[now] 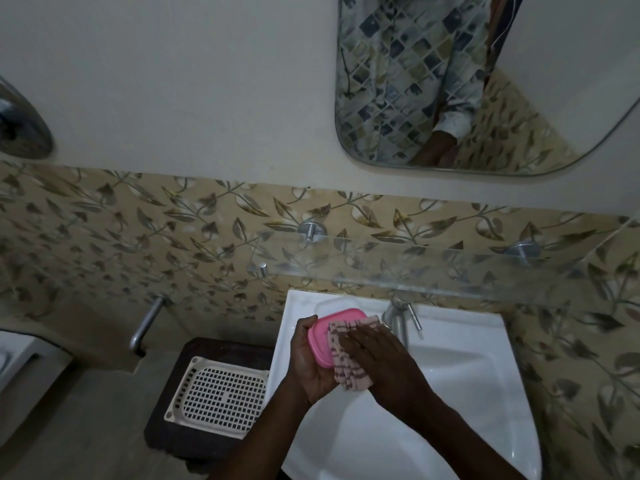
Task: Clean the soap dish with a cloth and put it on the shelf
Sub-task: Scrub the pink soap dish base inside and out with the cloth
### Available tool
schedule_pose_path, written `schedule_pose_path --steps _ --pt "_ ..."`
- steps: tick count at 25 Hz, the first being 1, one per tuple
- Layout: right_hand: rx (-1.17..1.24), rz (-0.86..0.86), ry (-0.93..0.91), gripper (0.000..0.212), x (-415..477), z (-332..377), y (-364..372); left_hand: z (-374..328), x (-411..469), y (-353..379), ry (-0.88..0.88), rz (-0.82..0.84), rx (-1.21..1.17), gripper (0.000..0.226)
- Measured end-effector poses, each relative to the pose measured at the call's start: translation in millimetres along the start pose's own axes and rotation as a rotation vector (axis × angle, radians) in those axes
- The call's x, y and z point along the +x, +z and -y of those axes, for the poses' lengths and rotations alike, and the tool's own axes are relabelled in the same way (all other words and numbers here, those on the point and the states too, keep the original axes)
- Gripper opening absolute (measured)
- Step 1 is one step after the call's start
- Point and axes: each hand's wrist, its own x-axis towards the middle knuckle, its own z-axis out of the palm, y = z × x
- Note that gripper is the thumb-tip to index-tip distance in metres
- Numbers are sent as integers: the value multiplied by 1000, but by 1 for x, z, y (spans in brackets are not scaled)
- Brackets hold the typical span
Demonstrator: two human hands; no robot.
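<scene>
Head view: left hand (310,362) grips the pink plastic soap dish (330,332) over the white ceramic basin (467,393). Right hand (379,358), fingers flat, presses the pink striped cloth (346,365) onto it. Clear glass shelf (450,268) is above both hands.

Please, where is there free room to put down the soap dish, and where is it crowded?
The glass shelf looks bare all along, above the tap. The sink is free right of the tap. Crowded: left of the tap, where the left hand holds the soap dish and the right hand presses the cloth on it.
</scene>
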Motion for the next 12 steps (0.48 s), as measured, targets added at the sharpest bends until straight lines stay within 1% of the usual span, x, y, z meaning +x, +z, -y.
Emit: schedule_pose_path --steps 1,2,3,5,6,7,8,10,11,12 --pt "72 -23 -21 51 1 -4 -2 0 3 -2 15 -23 28 81" --pt "151 -60 11 43 2 -6 -3 0 6 -5 26 -46 52 81" --pt "269 -125 129 35 2 -8 -4 0 8 -6 25 -66 75 80" --pt "665 -277 597 22 7 -8 -14 2 12 -5 17 -97 106 75" --pt "833 -315 780 21 10 -9 -16 3 15 -4 23 -114 100 72" --pt "947 -347 847 25 9 -8 -17 3 16 -2 37 -129 87 69" --pt "870 -360 832 29 13 -1 -16 4 16 1 52 -137 78 67" --pt "777 -359 698 32 18 20 -12 6 15 7 51 -120 52 66" --pt "776 -315 658 33 18 27 -5 7 13 9 38 -106 41 67" --pt "744 -160 590 36 19 31 0 8 11 11 26 -106 39 69"
